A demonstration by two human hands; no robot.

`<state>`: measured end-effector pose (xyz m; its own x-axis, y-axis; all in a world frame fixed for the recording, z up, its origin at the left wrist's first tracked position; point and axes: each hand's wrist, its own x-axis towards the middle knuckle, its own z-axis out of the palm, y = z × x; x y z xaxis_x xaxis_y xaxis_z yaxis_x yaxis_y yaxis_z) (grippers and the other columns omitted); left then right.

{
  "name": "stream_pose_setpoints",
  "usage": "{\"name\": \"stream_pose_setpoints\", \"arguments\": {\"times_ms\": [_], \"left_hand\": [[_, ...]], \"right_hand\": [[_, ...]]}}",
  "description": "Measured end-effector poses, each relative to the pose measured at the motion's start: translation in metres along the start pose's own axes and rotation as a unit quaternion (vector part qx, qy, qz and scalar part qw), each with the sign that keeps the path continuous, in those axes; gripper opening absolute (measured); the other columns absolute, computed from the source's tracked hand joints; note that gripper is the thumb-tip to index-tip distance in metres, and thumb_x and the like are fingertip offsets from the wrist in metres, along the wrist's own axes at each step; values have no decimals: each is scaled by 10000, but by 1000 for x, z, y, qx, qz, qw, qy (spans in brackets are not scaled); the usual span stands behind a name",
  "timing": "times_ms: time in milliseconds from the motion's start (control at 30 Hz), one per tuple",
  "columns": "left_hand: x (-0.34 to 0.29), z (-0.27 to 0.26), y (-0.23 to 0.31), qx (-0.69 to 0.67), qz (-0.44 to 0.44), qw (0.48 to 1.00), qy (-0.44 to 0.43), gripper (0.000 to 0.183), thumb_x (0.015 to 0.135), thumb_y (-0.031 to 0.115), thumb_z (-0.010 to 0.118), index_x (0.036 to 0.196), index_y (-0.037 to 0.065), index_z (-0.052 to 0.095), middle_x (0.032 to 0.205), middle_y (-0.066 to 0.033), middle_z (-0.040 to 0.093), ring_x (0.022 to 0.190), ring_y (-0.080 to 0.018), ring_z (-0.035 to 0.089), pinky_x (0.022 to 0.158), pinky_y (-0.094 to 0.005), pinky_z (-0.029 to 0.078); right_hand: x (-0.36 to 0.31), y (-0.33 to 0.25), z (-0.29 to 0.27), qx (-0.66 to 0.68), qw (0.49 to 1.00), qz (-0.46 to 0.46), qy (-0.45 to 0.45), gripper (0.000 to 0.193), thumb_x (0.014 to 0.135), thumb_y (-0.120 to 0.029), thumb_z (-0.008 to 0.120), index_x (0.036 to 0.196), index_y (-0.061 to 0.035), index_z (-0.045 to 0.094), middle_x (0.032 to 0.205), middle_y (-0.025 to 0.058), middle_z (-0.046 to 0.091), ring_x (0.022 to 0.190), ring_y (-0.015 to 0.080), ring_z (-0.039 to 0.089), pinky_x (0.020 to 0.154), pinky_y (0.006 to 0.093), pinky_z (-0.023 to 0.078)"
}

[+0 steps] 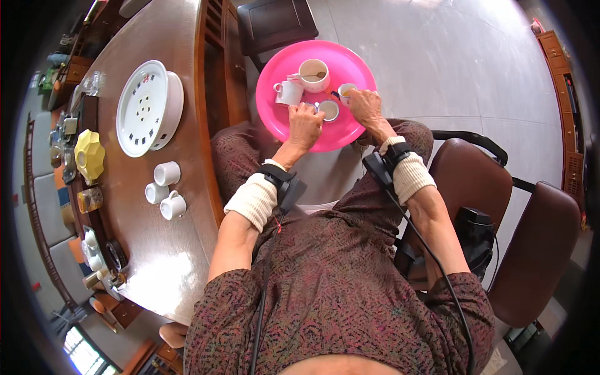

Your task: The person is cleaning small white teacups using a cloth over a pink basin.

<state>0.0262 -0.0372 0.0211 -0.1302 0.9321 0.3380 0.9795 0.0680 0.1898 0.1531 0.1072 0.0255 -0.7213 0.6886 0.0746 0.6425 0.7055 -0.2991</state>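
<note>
A round pink tray lies in front of me at knee height. On it stand a large white cup with a spoon in it and a white mug to its left. My left hand is closed at the handle side of another white mug, whose opening faces up. My right hand grips a small white cup tilted above the tray's right part. Something yellow shows inside that cup, and my fingers hide much of it.
To the left is a brown wooden table bearing a white round patterned tray, three white mugs and a yellow faceted object. Brown chairs stand at right. A dark stool is beyond the pink tray.
</note>
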Motion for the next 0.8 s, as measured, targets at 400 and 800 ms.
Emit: {"name": "stream_pose_setpoints", "arguments": {"times_ms": [400, 800], "left_hand": [[-5, 50, -19, 69, -78, 994, -36, 116, 723, 191, 542, 712, 123, 636, 750, -72, 593, 799, -226, 549, 765, -444, 385], [-2, 17, -12, 18, -101, 994, -49, 168, 702, 172, 541, 820, 76, 614, 758, -78, 589, 783, -231, 552, 633, -404, 391]], "right_hand": [[29, -11, 34, -20, 1000, 8, 3, 199, 792, -198, 534, 975, -149, 598, 761, 124, 646, 702, 326, 624, 724, 491, 414], [13, 0, 90, 219, 964, -16, -147, 241, 745, -137, 490, 898, -13, 628, 820, 230, 621, 799, 395, 601, 727, 493, 467]]}}
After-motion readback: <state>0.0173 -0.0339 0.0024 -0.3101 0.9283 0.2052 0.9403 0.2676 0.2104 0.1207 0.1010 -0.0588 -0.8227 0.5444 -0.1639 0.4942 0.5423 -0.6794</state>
